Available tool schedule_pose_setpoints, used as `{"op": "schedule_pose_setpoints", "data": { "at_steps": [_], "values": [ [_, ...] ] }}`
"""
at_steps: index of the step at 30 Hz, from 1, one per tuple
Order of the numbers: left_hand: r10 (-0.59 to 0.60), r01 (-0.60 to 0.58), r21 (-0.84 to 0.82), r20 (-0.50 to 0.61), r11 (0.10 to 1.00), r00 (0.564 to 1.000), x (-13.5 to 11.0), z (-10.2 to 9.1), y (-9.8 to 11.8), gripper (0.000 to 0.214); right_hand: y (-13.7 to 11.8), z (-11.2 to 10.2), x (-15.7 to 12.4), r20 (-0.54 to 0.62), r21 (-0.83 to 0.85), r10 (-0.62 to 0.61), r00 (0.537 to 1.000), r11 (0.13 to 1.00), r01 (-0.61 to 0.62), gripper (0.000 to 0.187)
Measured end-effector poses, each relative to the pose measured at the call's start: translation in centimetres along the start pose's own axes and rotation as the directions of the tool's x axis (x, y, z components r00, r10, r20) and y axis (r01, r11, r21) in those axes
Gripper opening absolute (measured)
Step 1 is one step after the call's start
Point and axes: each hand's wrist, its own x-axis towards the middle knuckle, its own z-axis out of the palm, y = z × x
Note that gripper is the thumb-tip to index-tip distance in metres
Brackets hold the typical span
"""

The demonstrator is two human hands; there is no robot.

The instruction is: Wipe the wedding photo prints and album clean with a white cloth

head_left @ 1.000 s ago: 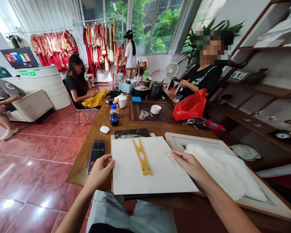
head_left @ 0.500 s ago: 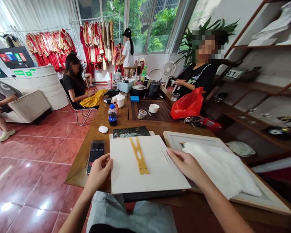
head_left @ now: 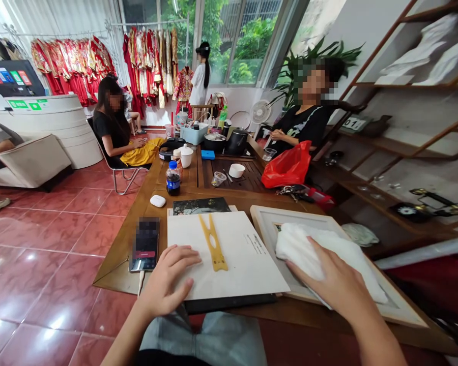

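My left hand [head_left: 170,279] lies open on a white board [head_left: 234,259]; my right hand [head_left: 336,274] presses a fluffy white cloth [head_left: 309,249].
The flat left palm steadies the board, with a yellow forked strip [head_left: 212,244] just past my fingertips. I cannot tell whether my right hand grips; the cloth lies in a picture frame [head_left: 290,212] right of the board. A phone [head_left: 145,244] sits left of my left hand on the wooden table [head_left: 116,269].

Right hand [head_left: 330,277] moved from the edge of the white cloth [head_left: 313,249] to on top of it, fingers pressing in. Cloth now bunched into a smaller heap on the picture frame [head_left: 290,212], more of the frame showing. Left hand [head_left: 168,279] moved farther onto the white board [head_left: 229,239], fingers spread flat.
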Motion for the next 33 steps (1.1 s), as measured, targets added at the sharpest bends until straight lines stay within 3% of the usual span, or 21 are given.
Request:
{"op": "schedule_pose_setpoints", "data": {
  "at_steps": [4,7,9,11,14,16,18,21,26,30,33],
  "values": [
    [0.069,-0.067,-0.066,0.019,0.996,0.997,-0.6,0.4,-1.2,0.041,0.5,0.6,-0.1,-0.074,0.107,0.090,0.993,0.991,-0.082,0.068],
    [0.133,-0.133,-0.084,-0.014,0.987,0.991,-0.9,0.9,-1.8,0.042,-1.0,-1.4,0.2,-0.262,0.240,0.169,0.950,0.965,-0.105,0.062],
    [0.165,-0.166,-0.094,-0.022,0.982,0.986,-0.9,1.1,-2.2,0.043,-2.5,-3.5,0.2,-0.388,0.316,0.152,0.909,0.949,-0.024,0.063],
    [0.178,-0.179,-0.101,-0.025,0.979,0.984,-0.9,1.2,-2.3,0.044,-4.3,-5.7,0.0,-0.454,0.330,0.031,0.891,0.934,0.135,0.067],
    [0.183,-0.185,-0.106,-0.027,0.977,0.983,-0.7,1.1,-2.3,0.045,-7.3,-8.0,-0.9,-0.349,0.303,-0.294,0.890,0.863,0.404,0.072],
    [0.181,-0.183,-0.106,-0.026,0.977,0.983,-0.7,1.1,-2.3,0.045,-9.4,-8.5,-1.5,-0.226,0.302,-0.424,0.877,0.826,0.477,0.074],
    [0.182,-0.184,-0.103,-0.024,0.978,0.983,-0.7,1.1,-2.3,0.045,-11.2,-8.3,-1.8,-0.092,0.247,-0.540,0.836,0.801,0.545,0.078],
    [0.186,-0.188,-0.090,-0.022,0.978,0.982,-0.8,1.3,-2.4,0.044,-12.9,-7.5,-1.3,0.002,0.214,-0.590,0.808,0.789,0.576,0.085],
    [0.165,-0.166,-0.116,-0.011,0.979,0.986,-0.4,0.4,-1.9,0.042,-13.4,-6.5,0.8,0.068,0.259,-0.597,0.799,0.784,0.564,0.089],
    [0.020,-0.008,-0.152,0.077,0.988,0.997,0.9,-1.1,-0.9,0.035,-13.6,-6.2,1.8,0.119,0.282,-0.584,0.803,0.795,0.537,0.090],
    [-0.106,0.107,-0.017,0.054,0.994,0.993,2.4,-1.0,-0.4,0.037,-13.8,-6.0,1.8,0.114,0.276,-0.584,0.803,0.796,0.540,0.088]
  ]
}}
